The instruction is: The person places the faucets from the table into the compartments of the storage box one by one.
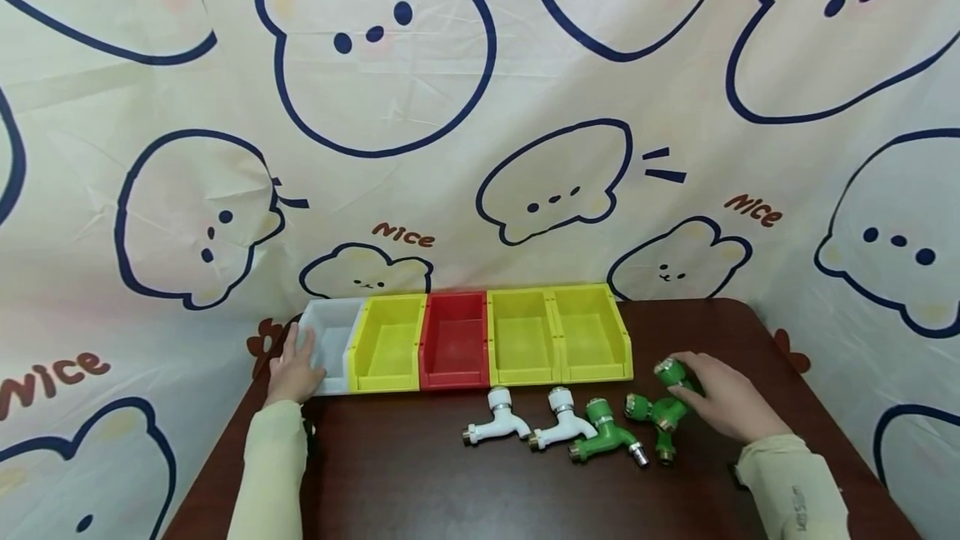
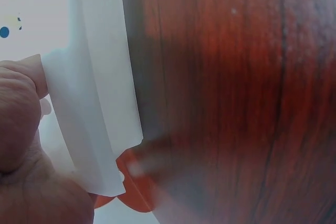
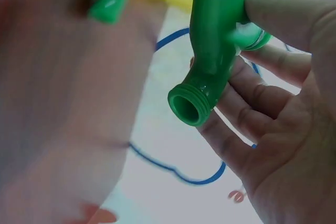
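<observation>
My right hand (image 1: pixel 723 394) grips a green tap (image 3: pixel 215 30) between thumb and fingers, over the right part of the table. Its threaded, open spout end faces the right wrist camera. Just below it in the head view lies another green tap (image 1: pixel 665 447), partly overlapped by the held one. A third green tap (image 1: pixel 609 437) lies left of these, beside two white taps (image 1: pixel 501 422) (image 1: pixel 562 425). At the far left, my left hand (image 1: pixel 294 372) holds the side wall of a white bin (image 1: pixel 330 323), with thumb and fingers on either side of it.
Right of the white bin stand a yellow bin (image 1: pixel 388 357), a red bin (image 1: pixel 455 352) and two more yellow bins (image 1: pixel 522 348) (image 1: pixel 592 344) in one row. Behind the dark brown table (image 1: pixel 420 473) hangs a printed cloth (image 1: pixel 450 190), which also runs along both sides.
</observation>
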{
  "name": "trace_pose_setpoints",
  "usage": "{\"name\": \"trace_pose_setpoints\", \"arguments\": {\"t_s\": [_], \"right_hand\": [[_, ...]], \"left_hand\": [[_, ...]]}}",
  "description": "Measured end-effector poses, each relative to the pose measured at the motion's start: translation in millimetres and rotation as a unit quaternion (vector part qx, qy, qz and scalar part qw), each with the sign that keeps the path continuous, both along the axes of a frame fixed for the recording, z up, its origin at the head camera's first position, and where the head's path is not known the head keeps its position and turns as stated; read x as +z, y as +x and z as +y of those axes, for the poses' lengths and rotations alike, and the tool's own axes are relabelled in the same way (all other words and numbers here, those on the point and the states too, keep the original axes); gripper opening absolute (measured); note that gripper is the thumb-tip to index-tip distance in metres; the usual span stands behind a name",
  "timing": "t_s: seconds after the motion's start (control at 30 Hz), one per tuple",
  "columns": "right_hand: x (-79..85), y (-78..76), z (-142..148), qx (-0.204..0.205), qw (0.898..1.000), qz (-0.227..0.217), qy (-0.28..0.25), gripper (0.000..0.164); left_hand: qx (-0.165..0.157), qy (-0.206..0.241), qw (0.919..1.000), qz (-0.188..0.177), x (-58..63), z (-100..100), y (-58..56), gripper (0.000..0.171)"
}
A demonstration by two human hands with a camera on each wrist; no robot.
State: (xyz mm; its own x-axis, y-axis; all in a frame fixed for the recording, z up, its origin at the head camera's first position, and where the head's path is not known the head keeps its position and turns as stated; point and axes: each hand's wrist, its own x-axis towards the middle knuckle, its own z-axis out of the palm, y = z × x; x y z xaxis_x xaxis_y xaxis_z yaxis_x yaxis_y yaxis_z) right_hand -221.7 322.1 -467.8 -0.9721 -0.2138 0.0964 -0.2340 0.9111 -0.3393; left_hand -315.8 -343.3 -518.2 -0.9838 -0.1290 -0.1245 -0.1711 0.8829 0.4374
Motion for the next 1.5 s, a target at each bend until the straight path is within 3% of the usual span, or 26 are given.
{"name": "trace_pose_setpoints", "arguments": {"t_s": [0.27,0.77,1.03,1.5], "right_hand": [[15.2,-21.5,-33,0.022,1.000,0.021,-0.001,0.048],[31.8,-65.5,-67,0.073,0.995,0.044,0.046,0.050],[31.5,-82.2,-80,0.091,0.991,0.053,0.078,0.048],[28.3,-108.7,-94,0.122,0.982,0.078,0.118,0.045]], "left_hand": [[0.018,0.008,0.9998,0.001,-0.2,0,0.5,0.085],[0.022,0.007,0.9997,-0.003,-2.4,-1,1.0,0.084],[0.026,-0.005,0.9996,0.009,-4.0,0,-0.8,0.084],[0.039,0.014,0.9991,0.003,-3.5,3,0.9,0.084]]}}
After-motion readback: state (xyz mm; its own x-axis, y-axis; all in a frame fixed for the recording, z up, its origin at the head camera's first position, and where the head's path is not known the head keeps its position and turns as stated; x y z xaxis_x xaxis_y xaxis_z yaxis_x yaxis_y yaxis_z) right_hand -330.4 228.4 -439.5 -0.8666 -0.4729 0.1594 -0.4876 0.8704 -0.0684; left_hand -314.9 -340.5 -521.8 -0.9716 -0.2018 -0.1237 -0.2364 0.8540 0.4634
